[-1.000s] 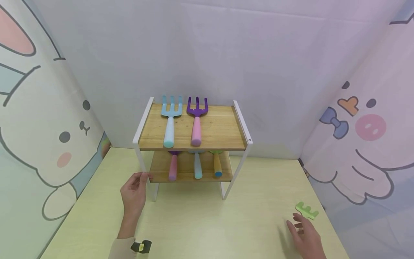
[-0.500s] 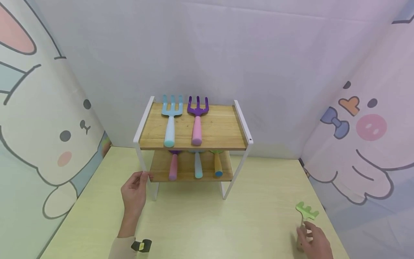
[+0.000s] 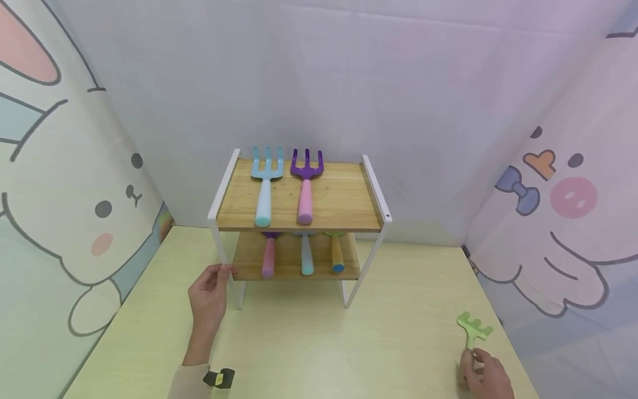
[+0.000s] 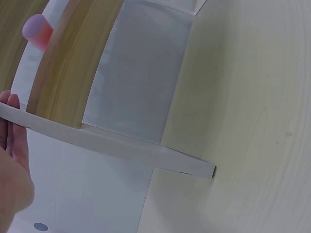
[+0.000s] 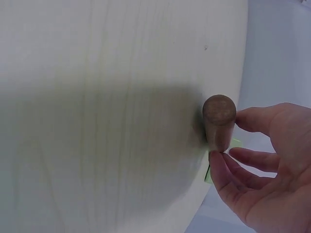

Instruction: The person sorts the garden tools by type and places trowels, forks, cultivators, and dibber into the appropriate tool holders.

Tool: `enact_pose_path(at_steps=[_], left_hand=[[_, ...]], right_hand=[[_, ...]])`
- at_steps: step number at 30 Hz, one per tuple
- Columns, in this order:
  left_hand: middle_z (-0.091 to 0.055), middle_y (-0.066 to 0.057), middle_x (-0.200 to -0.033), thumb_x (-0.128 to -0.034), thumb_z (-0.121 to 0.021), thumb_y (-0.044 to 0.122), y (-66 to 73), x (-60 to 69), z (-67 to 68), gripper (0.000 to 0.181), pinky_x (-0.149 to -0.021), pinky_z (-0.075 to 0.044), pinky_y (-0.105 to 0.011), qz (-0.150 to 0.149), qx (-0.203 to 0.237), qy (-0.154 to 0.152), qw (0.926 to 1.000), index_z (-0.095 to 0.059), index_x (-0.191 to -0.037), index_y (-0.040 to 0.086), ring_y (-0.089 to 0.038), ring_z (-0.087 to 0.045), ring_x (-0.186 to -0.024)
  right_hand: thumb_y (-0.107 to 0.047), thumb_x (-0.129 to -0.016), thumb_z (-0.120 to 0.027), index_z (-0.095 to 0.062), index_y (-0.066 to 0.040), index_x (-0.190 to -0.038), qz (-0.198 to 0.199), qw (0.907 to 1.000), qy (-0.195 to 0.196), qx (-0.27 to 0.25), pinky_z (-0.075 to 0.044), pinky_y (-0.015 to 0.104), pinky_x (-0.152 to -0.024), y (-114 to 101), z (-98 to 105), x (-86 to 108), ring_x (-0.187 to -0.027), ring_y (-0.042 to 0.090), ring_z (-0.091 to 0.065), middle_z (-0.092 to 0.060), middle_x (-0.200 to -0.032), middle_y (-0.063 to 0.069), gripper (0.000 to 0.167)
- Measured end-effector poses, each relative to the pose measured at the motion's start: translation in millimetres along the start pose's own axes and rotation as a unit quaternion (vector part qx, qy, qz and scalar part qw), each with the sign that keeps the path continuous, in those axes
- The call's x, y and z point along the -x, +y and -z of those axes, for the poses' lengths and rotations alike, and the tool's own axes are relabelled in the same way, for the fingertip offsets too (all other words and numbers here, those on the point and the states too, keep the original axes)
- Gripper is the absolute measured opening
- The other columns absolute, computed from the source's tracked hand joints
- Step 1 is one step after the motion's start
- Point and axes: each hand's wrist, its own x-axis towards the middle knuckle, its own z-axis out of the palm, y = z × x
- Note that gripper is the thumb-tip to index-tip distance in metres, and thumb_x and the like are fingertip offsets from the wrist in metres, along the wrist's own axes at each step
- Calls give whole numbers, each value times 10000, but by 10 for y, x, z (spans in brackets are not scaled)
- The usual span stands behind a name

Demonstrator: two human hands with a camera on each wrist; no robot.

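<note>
A small hand rake with a green head (image 3: 474, 327) lies at the right side of the table. My right hand (image 3: 489, 377) pinches its brown wooden handle (image 5: 219, 110) between thumb and fingers, as the right wrist view shows. On the left, my left hand (image 3: 208, 293) holds the white front post (image 4: 107, 141) of a two-tier shelf (image 3: 346, 194), near the lower board. The upper board bears a light blue fork (image 3: 264, 197) and a purple fork with a pink handle (image 3: 305, 199). Palm and thumb of the left hand are partly out of the left wrist view.
On the lower board lie tools with a pink handle (image 3: 268, 259), a pale blue handle (image 3: 307, 256) and a yellow handle (image 3: 337, 254); the upper board hides their heads. Curtains with cartoon animals (image 3: 573, 197) surround the pale wooden table (image 3: 389, 332).
My right hand has moved slightly right and down onto the rake's handle and now grips it. The left hand stays at the shelf post.
</note>
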Motion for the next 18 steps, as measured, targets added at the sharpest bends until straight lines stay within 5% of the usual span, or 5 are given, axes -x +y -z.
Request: enact_pose_path(at_steps=[6,18], left_hand=[[-757,16,-839,-1016,-604,-30,14,-4,-8,143,-846,-533,-140,42,-149,9,9999,-676,-965,-143,-42,-725,-821],[-760,-20,-839,-1015,-609,-26,21,-4,-17,149,-843,-531,-137,81,-127,45,9999,-676,-965,-149,-47,-725,-820]], right_hand=[[-187,-994,-577,-442,217,-1301,-281,9978,-604,-14,-549,510,-803,76,6,-65,-866,367,-674,-596,-1108,371,525],[-454,-987,-597,-515,158,-1320,-865,9903,-792,-743,-537,542,-879,181,51,-66,-1052,461,-673,-677,-1174,308,701]])
